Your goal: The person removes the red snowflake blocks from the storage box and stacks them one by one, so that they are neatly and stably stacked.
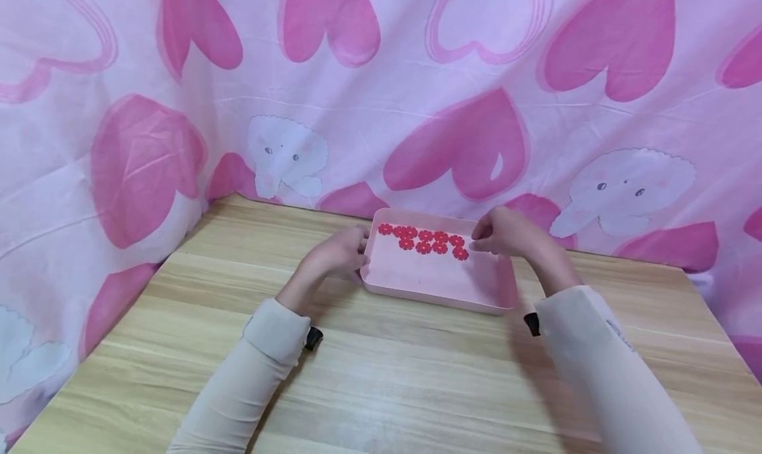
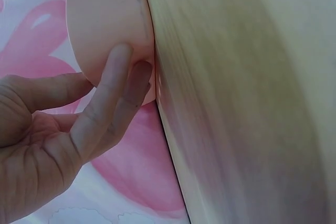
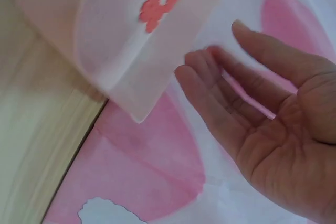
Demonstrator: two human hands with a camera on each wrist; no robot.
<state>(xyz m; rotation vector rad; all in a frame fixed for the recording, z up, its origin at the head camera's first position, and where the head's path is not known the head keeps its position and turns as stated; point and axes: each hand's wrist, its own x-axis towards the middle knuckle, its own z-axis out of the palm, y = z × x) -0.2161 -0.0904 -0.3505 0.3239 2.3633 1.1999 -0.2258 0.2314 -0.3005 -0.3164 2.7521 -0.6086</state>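
Note:
A shallow pink tray (image 1: 428,282) sits on the wooden table, turned slightly askew. Inside it, along the far side, lie several small red flower-shaped pieces (image 1: 424,247), some of them touching. My left hand (image 1: 344,252) is at the tray's left end. In the left wrist view, two fingers (image 2: 102,95) press the outside of the tray wall (image 2: 105,14), while another digit passes over the rim, its tip hidden. Above the tray's far right corner is my right hand (image 1: 503,232). The right wrist view shows its fingers loosely curved, thumb apart, holding nothing, beside the tray (image 3: 131,85).
The wood-grain table (image 1: 369,374) extends in front of the tray and to both sides. A pink curtain (image 1: 357,110) printed with hearts and white animals hangs close behind the tray and along the left side. Black wrist straps or mounts (image 1: 313,338) show below both cuffs.

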